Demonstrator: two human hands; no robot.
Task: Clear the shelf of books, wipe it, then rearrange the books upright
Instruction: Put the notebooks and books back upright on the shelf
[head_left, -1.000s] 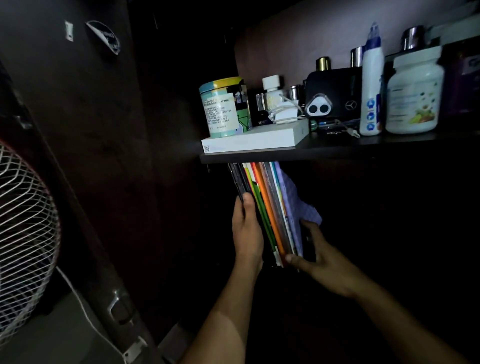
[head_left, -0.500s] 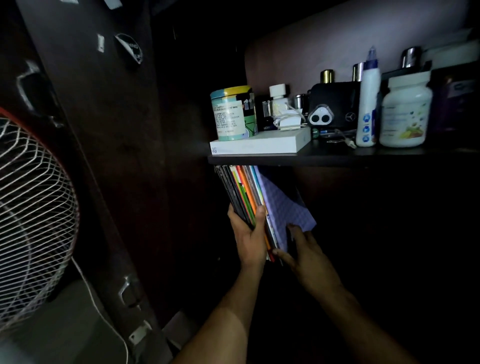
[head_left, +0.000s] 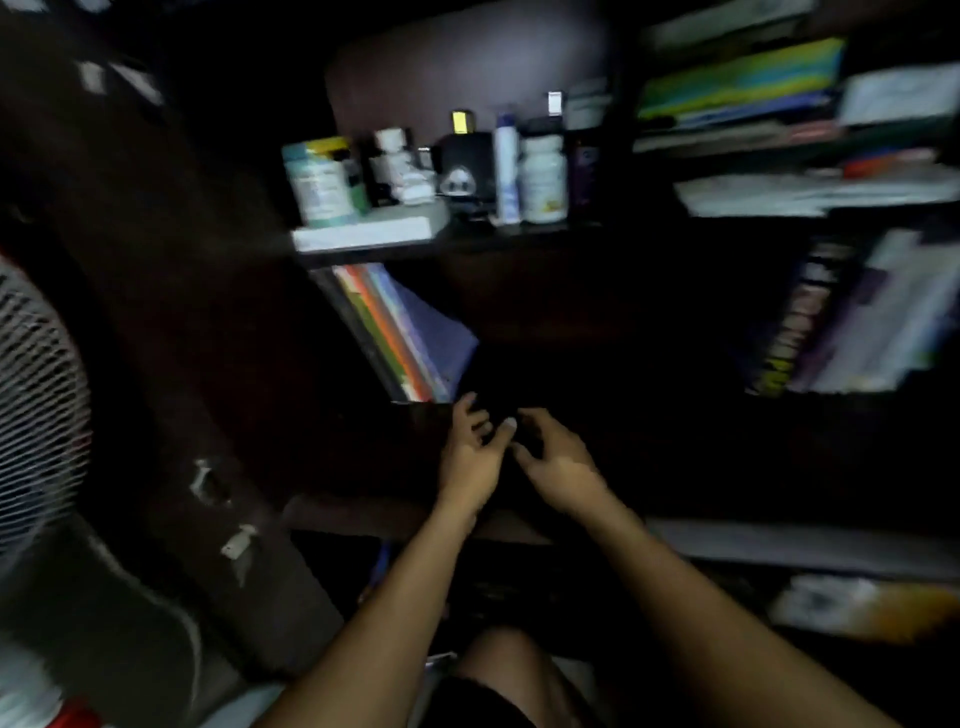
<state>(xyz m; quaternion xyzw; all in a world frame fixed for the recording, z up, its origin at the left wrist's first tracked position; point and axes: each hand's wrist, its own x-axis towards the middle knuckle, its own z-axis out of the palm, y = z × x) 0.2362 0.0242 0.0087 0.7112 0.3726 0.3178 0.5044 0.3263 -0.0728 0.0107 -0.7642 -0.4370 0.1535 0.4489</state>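
My hands hover free below the leaning books.
Left hand (head_left: 470, 457) and right hand (head_left: 558, 457) hold nothing, fingers loosely spread; the colourful thin books (head_left: 397, 332) lean on the dark wooden shelf (head_left: 415, 415).

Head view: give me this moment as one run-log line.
books leaning in shelf under the upper board | left hand open, off books | right hand open, holding nothing | frame blurred

Motion blur smears the bottles (head_left: 524, 171) and right-side books (head_left: 852, 317); the fan (head_left: 36, 415) is cut by the left edge.
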